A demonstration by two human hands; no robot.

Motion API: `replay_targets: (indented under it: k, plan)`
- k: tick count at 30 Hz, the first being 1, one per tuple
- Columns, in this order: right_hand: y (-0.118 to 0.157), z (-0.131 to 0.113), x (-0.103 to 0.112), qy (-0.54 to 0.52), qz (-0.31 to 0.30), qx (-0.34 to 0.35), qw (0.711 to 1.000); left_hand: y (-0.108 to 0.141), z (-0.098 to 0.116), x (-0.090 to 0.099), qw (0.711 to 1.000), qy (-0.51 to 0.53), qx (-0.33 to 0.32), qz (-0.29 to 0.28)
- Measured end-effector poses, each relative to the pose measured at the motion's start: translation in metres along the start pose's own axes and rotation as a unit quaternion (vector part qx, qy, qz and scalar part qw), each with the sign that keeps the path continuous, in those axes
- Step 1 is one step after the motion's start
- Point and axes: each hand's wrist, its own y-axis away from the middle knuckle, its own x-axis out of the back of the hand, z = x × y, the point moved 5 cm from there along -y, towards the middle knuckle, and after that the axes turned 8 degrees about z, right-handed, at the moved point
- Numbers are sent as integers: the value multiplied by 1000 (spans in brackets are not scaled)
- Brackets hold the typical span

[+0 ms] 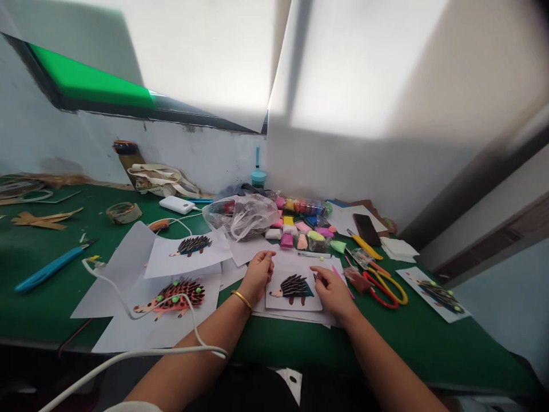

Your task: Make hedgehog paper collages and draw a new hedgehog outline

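A white card (274, 298) with a black-spined hedgehog picture (294, 289) lies between my two hands on other white sheets. My left hand (258, 277) is beside the card's left edge, fingers curled and pinched together; anything in the pinch is too small to make out. At the card's right edge, my right hand (332, 292) has its index finger stretched out over the sheet and its other fingers partly hidden. A white pen (314, 255) lies just beyond the card. Packets of coloured modelling clay (287, 240) are grouped behind it.
Scissors (388, 294), a yellow cutter (364, 245) and a phone (366, 229) lie to the right. Another hedgehog card (435, 294) is farther right. More hedgehog sheets (160, 266) are at left, crossed by a white cable (115, 360). A blue cutter (51, 269) lies far left.
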Motion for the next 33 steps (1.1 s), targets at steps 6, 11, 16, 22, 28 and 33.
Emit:
replay_targets:
  k: [6,11,16,22,28,33]
  plan:
    - [2,5,-5,-50,-1,-36,998,-1,-2,0,1000,-5,-2,2]
    - [3,8,-6,-92,-14,-69,993,-3,-3,0,1000,-8,-2,0]
    - [2,1,-2,-40,8,-21,999,-2,-3,0,1000,-16,-1,-1]
    - [4,2,-5,-10,-30,-56,998,0,-1,0,1000,-17,-2,-1]
    - [0,-5,-1,37,-9,12,999,-1,-2,-1,1000,-17,-9,-4]
    - [-3,-10,-3,43,-28,35,998,-1,-3,-1,1000,-22,-5,0]
